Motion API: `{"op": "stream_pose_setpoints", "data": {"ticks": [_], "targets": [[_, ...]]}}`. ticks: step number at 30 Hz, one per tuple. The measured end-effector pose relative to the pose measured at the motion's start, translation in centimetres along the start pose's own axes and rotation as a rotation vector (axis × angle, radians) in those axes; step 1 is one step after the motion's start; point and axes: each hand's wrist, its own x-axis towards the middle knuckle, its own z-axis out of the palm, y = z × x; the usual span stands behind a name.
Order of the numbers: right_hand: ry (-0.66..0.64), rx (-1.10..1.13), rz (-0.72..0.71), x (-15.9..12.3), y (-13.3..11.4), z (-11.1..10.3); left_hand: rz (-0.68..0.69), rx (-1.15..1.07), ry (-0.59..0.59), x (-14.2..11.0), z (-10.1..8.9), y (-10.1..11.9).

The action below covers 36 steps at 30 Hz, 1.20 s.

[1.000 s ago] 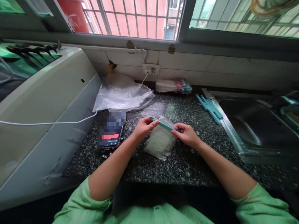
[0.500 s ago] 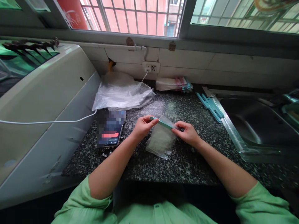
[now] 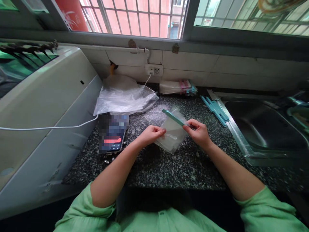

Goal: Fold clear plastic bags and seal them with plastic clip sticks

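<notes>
Left hand [image 3: 155, 133] pinches the clear bag [image 3: 175, 133]; right hand [image 3: 199, 131] pinches its teal clip [image 3: 173, 117].
Right hand hides the clip's end; pixelation masks most of the phone [image 3: 115, 135].

Phone [image 3: 116, 132], near counter's [image 3: 188, 170] left edge: I'm getting blurred screen, nothing readable.
Red surface [image 3: 76, 13]: white marks, illegible.
</notes>
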Motion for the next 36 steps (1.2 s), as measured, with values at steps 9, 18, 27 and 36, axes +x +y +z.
{"op": "stream_pose_setpoints", "data": {"ticks": [9, 18, 27, 36], "targets": [[-0.082, -0.005, -0.045, 0.0, 0.2, 0.0, 0.17, 0.003, -0.04, -0.1, 0.1, 0.2], [-0.237, 0.057, -0.002, -0.4, 0.9, 1.6, 0.357, -0.145, 0.219, -0.4, 0.6, 1.3], [-0.001, -0.295, -0.206, -0.6, 1.5, 1.7, 0.354, -0.181, 0.359, 0.1, 0.4, 0.6], [0.055, -0.552, -0.308, 0.4, 3.1, 2.1, 0.234, -0.277, 0.364, 1.7, 0.8, -1.1]]}}
